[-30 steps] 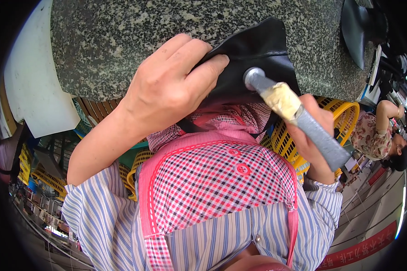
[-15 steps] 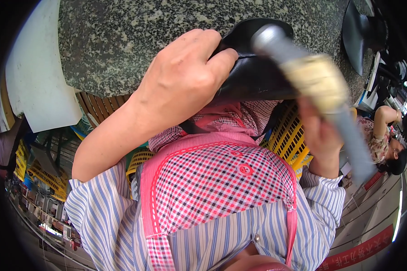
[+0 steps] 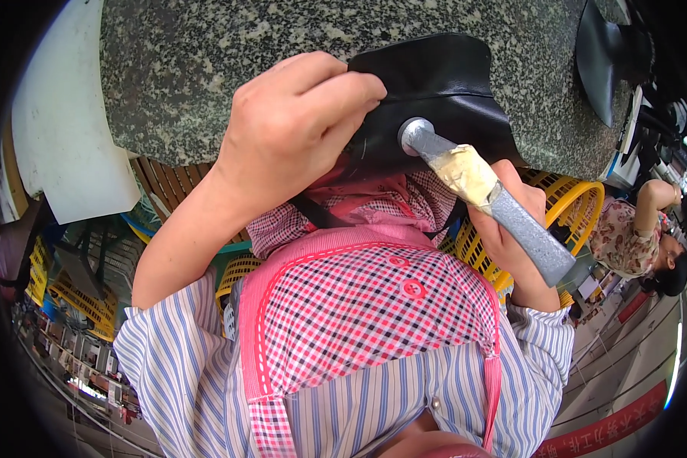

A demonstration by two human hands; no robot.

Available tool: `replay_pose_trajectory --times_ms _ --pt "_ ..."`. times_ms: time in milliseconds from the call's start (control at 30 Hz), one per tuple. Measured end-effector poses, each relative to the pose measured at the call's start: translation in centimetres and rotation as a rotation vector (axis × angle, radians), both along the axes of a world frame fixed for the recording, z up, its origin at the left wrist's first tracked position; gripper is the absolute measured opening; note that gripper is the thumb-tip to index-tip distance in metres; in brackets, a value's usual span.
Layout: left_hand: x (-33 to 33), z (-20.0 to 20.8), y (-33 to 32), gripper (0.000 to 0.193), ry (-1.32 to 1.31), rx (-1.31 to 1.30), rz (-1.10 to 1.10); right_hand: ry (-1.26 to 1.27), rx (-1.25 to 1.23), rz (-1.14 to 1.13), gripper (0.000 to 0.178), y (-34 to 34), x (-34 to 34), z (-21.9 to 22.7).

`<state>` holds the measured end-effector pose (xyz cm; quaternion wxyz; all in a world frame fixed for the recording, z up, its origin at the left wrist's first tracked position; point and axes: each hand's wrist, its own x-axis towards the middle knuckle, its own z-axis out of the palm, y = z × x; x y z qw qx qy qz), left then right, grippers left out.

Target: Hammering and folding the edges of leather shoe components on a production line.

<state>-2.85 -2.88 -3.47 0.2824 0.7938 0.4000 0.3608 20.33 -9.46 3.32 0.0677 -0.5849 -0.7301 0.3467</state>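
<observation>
My left hand (image 3: 290, 118) is closed on the left edge of a black leather piece (image 3: 435, 69), thumb and fingers pinched together. The piece is seamed across its middle and lies over the near edge of a speckled stone slab (image 3: 183, 76). My right hand (image 3: 505, 221) grips a grey metal hammer (image 3: 530, 238), whose middle is wrapped in pale yellow tape. Its round head rests against or just over the leather below the seam; whether they touch I cannot tell. The fingers of my right hand are partly hidden by the hammer.
A black curved form (image 3: 599, 61) stands at the slab's far right. A white block (image 3: 65, 130) borders the slab on the left. Yellow plastic baskets (image 3: 576, 200) sit below the slab's near edge. Another person (image 3: 626, 237) is at the right.
The hammer has come down and nearer, from a blurred swing above the leather to its surface. My left hand has shifted slightly left, and the leather lies flatter and more spread out.
</observation>
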Motion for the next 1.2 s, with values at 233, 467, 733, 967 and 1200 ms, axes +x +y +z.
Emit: replay_pose_trajectory --times_ms 233,467,733,967,1200 --pt "0.4 1.2 1.3 0.009 0.148 -0.251 0.101 0.026 0.013 0.011 0.015 0.6 -0.6 -0.3" --pt "1.1 1.2 1.2 0.009 0.163 -0.269 0.112 0.131 0.207 -0.141 0.027 1.8 -0.6 0.8" --pt "1.4 1.5 0.8 0.01 0.169 -0.238 0.107 0.205 0.449 0.062 0.026 2.9 -1.0 -0.5" --pt "0.4 0.3 -0.9 0.02 -0.042 -0.087 0.133 -0.06 0.138 0.015 0.014 2.7 -0.9 -1.1" --pt "0.5 0.4 -0.3 0.011 0.067 -0.163 0.218 -0.025 0.033 -0.086 0.018 4.0 -1.5 0.5"
